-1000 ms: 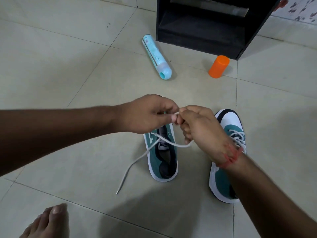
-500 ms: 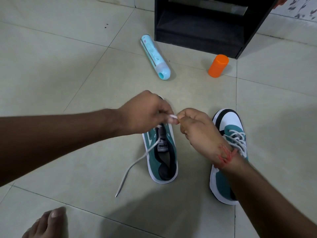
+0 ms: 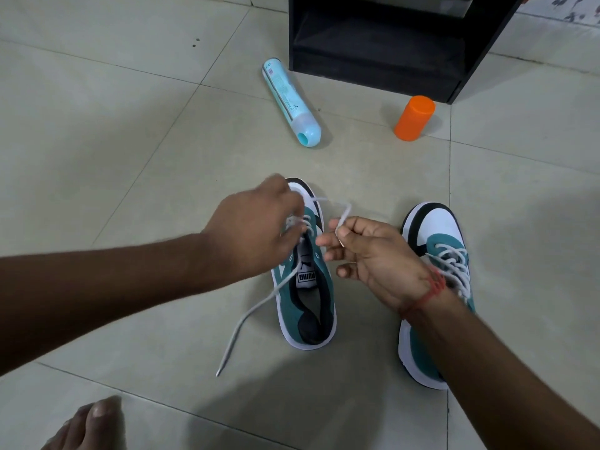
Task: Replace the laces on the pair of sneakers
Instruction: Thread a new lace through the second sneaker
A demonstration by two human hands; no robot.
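Floor tiles (image 3: 130,157) carry everything, so start with the biggest piece: a black cabinet (image 3: 389,53) stands at the far edge, with a pale blue tube (image 3: 290,102) lying on its side and an orange cap (image 3: 415,118) upright just before it. Nearer lie the two teal and white sneakers. The right sneaker (image 3: 435,287) is fully laced and sits partly under the right wrist. The left sneaker (image 3: 305,303) is the one in work: only its lowest eyelets near the toe carry the white lace (image 3: 259,306), and one long end trails off to the left across the floor.

Left hand (image 3: 256,235), blurred with motion, has its grip down at the eyelets, fingers curled on the lace crossings as far as the blur allows. Right hand (image 3: 373,254) pinches the other lace end between thumb and forefinger, the tip standing up above the fingers.

Lacing of the second shoe looks barely begun. I judge the next move calls for aiming that pinched tip into the next free eyelet and drawing it through while the left hand steadies the upper.
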